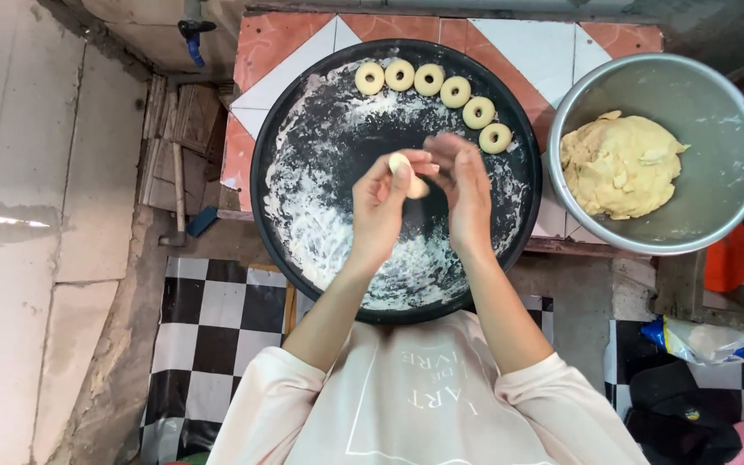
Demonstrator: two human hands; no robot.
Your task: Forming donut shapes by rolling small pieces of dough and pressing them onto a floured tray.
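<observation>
— Head view looks straight down on it: the left hand (pixel 381 202) has its thumb and fingers curled round a small piece of dough (pixel 410 182), pinching it at the fingertips. The right hand (pixel 465 191) sits just beside it, fingers bent in and touching the same piece, a bit blurred.

— So both hands are closed on the one lump?

— Loosely closed, yes; it sits between the two sets of fingertips, held up above the tray (pixel 273 155). I'd judge this to be the shaping step.

— And beyond the hands?

— Directly under them is that round black tray, dusted with flour (pixel 320 232). Past the fingertips, along its far rim, six dough rings (pixel 430 84) lie in a curved row, each near the next. Off to the right of the right hand stands a metal bowl (pixel 725 112) with a big mass of yellow dough (pixel 620 164).

— What does the next move need?

— By my reckoning, a light touch, so the soft piece keeps its shape, and a free spot at the right-hand end of the row.
</observation>
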